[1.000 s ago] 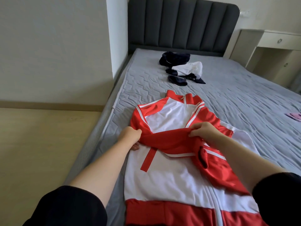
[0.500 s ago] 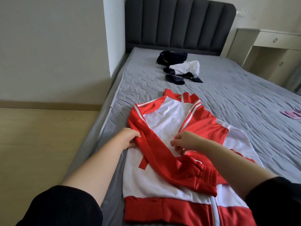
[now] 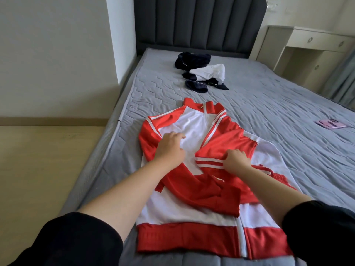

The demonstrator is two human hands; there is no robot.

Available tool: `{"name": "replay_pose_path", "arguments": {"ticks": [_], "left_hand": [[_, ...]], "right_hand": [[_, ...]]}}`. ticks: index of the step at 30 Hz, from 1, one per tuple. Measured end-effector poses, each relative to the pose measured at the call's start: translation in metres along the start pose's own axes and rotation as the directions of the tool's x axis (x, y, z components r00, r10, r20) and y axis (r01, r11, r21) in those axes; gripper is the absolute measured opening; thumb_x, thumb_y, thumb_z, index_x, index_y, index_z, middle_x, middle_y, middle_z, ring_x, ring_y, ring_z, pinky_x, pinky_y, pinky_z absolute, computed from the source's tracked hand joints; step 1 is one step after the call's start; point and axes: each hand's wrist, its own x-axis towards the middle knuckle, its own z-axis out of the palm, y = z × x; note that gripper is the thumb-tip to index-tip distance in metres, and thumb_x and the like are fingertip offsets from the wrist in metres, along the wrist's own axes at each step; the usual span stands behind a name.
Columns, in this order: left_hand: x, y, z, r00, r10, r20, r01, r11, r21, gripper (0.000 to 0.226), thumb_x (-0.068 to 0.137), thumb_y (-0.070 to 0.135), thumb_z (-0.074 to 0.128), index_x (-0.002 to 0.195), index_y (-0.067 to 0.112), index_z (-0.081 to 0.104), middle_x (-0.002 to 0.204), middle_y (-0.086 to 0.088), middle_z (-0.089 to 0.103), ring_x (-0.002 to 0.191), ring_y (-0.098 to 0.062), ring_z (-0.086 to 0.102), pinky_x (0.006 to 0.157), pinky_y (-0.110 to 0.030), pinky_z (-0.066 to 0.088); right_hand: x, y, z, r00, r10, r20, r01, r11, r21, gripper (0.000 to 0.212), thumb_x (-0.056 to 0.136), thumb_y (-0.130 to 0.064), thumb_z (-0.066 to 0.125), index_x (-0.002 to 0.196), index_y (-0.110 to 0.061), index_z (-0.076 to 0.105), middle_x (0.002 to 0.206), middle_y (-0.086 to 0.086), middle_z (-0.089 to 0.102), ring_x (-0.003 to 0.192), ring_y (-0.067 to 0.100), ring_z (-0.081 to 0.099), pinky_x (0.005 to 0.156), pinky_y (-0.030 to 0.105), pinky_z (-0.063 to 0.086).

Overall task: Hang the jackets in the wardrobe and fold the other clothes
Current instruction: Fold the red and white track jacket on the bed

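Note:
A red and white track jacket [image 3: 192, 212] lies flat on the grey bed [image 3: 269, 116], collar toward the headboard and hem toward me. Both red sleeves are folded across its chest. My left hand [image 3: 170, 147] rests on the white chest panel with its fingers spread forward. My right hand [image 3: 236, 160] pinches the striped red sleeve where it crosses the right side. Farther up the bed sits a loose pile of navy and white clothes [image 3: 201, 72].
A dark padded headboard [image 3: 197, 22] closes the far end of the bed. A white dresser [image 3: 311, 54] stands at the right. A pink flat object [image 3: 329, 124] lies on the bed's right side. Wooden floor [image 3: 44, 166] runs along the left.
The left sleeve now lies diagonally down across the jacket. My left hand moved from the jacket's left edge onto the chest. My right hand shifted right and took the other sleeve.

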Motion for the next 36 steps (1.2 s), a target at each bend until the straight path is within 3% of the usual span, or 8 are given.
{"name": "replay_pose_path", "arguments": {"ticks": [4, 8, 12, 18, 22, 24, 27, 36], "left_hand": [[-0.004, 0.028, 0.036, 0.896, 0.009, 0.444, 0.001, 1.0, -0.022, 0.053, 0.091, 0.017, 0.05, 0.142, 0.015, 0.038, 0.146, -0.008, 0.038, 0.133, -0.025, 0.037, 0.109, -0.033, 0.031], [0.0, 0.039, 0.049, 0.908, -0.12, 0.401, 0.153, 0.987, -0.051, 0.035, 0.092, 0.02, 0.051, 0.126, 0.015, 0.054, 0.134, -0.008, 0.045, 0.119, -0.024, 0.05, 0.1, -0.03, 0.039], [0.007, 0.048, 0.053, 0.879, -0.19, 0.437, 0.3, 0.934, -0.197, 0.009, 0.084, 0.017, 0.063, 0.092, 0.014, 0.066, 0.099, -0.003, 0.064, 0.091, -0.018, 0.059, 0.075, -0.024, 0.045], [0.002, 0.069, 0.067, 0.75, -0.377, 0.544, 0.662, 0.405, -0.631, 0.012, 0.084, -0.002, 0.057, 0.088, 0.007, 0.051, 0.069, -0.009, 0.056, 0.041, -0.012, 0.058, 0.038, -0.02, 0.047], [-0.007, 0.07, 0.084, 0.787, -0.521, 0.331, 0.613, 0.598, -0.517, 0.038, 0.075, 0.011, 0.07, 0.107, 0.01, 0.051, 0.077, -0.003, 0.064, 0.048, -0.013, 0.062, 0.056, -0.027, 0.055], [-0.008, 0.072, 0.088, 0.82, -0.487, 0.3, 0.572, 0.684, -0.454, 0.044, 0.077, 0.018, 0.069, 0.116, 0.011, 0.049, 0.1, -0.007, 0.066, 0.079, -0.027, 0.068, 0.079, -0.038, 0.056], [-0.007, 0.072, 0.087, 0.833, -0.463, 0.301, 0.551, 0.735, -0.394, 0.041, 0.083, 0.019, 0.061, 0.121, 0.013, 0.047, 0.114, -0.009, 0.062, 0.096, -0.034, 0.065, 0.089, -0.042, 0.051], [0.002, 0.031, 0.027, 0.937, -0.35, 0.011, 0.336, 0.889, -0.311, 0.028, 0.084, 0.008, 0.045, 0.102, 0.015, 0.066, 0.105, -0.008, 0.067, 0.096, -0.029, 0.062, 0.081, -0.032, 0.049]], "right_hand": [[-0.002, 0.046, 0.002, 0.998, 0.041, -0.058, -0.051, 0.981, -0.187, 0.031, 0.083, -0.007, 0.041, 0.11, -0.009, 0.058, 0.119, 0.012, 0.056, 0.115, 0.03, 0.048, 0.096, 0.039, 0.034], [-0.003, 0.067, -0.006, 0.979, 0.202, 0.017, -0.198, 0.972, -0.13, 0.028, 0.09, -0.013, 0.043, 0.112, -0.009, 0.06, 0.116, 0.01, 0.063, 0.108, 0.028, 0.059, 0.084, 0.029, 0.041], [-0.003, 0.08, -0.018, 0.953, 0.287, 0.097, -0.25, 0.926, -0.284, 0.037, 0.096, -0.024, 0.039, 0.129, -0.014, 0.053, 0.131, 0.004, 0.055, 0.122, 0.023, 0.051, 0.098, 0.03, 0.038], [-0.01, 0.091, -0.019, 0.971, 0.238, 0.007, -0.225, 0.926, -0.303, 0.038, 0.093, -0.023, 0.044, 0.13, -0.015, 0.049, 0.131, 0.005, 0.054, 0.122, 0.024, 0.051, 0.096, 0.032, 0.04], [-0.008, 0.089, -0.004, 0.923, -0.195, -0.331, 0.174, 0.98, -0.094, 0.041, 0.08, -0.007, 0.048, 0.12, -0.003, 0.054, 0.118, 0.015, 0.059, 0.112, 0.033, 0.053, 0.093, 0.037, 0.037], [-0.01, 0.084, 0.008, 0.922, -0.325, -0.211, 0.307, 0.945, -0.113, 0.044, 0.087, -0.013, 0.043, 0.131, -0.007, 0.049, 0.131, 0.012, 0.053, 0.122, 0.03, 0.047, 0.1, 0.039, 0.034], [-0.009, 0.08, 0.021, 0.977, -0.204, 0.054, 0.21, 0.964, -0.165, 0.041, 0.095, -0.02, 0.032, 0.135, -0.013, 0.04, 0.145, 0.004, 0.041, 0.134, 0.021, 0.035, 0.112, 0.041, 0.02], [-0.013, -0.015, 0.005, 0.898, -0.293, -0.329, 0.372, 0.904, 0.212, 0.034, 0.083, -0.002, 0.045, 0.113, -0.006, 0.061, 0.11, 0.012, 0.063, 0.105, 0.03, 0.055, 0.083, 0.032, 0.038]]}}
